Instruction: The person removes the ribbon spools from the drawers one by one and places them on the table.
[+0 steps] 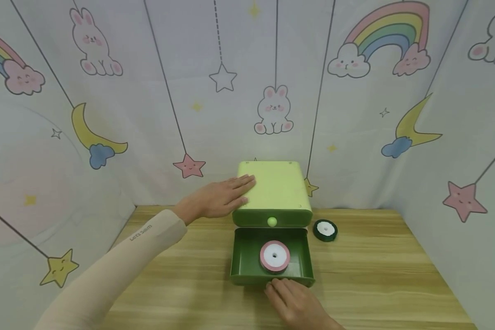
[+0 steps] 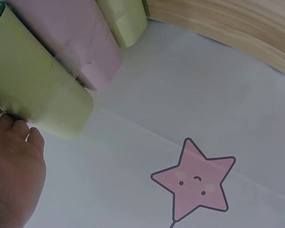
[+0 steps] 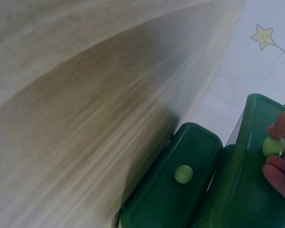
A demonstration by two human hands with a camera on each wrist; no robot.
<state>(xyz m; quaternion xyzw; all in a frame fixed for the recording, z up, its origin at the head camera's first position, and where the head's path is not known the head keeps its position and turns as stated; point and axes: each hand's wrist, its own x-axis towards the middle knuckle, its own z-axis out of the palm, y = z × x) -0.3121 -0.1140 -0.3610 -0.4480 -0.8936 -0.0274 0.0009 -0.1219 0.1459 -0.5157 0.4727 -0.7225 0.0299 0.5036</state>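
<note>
A small drawer cabinet [image 1: 274, 183] with a yellow-green top stands at the table's back. My left hand [image 1: 220, 198] rests on the left part of that top, fingers fairly straight; the left wrist view shows the same hand [image 2: 14, 166] against the yellow-green casing [image 2: 42, 80]. Below the closed top drawer, a dark green drawer [image 1: 247, 256] is pulled out. In it lies a spool of pink ribbon [image 1: 290, 257] with a white core. My right hand [image 1: 297, 305] is at this drawer's front; in the right wrist view its fingers [image 3: 280, 178] pinch the round light-green knob [image 3: 273, 147].
A spool of dark green ribbon [image 1: 325, 237] lies on the wooden table [image 1: 375, 266], right of the cabinet. Another drawer [image 3: 171, 194] with its own knob sits closed beneath the pulled-out one. A patterned cloth [image 1: 214, 128] hangs behind and along both sides.
</note>
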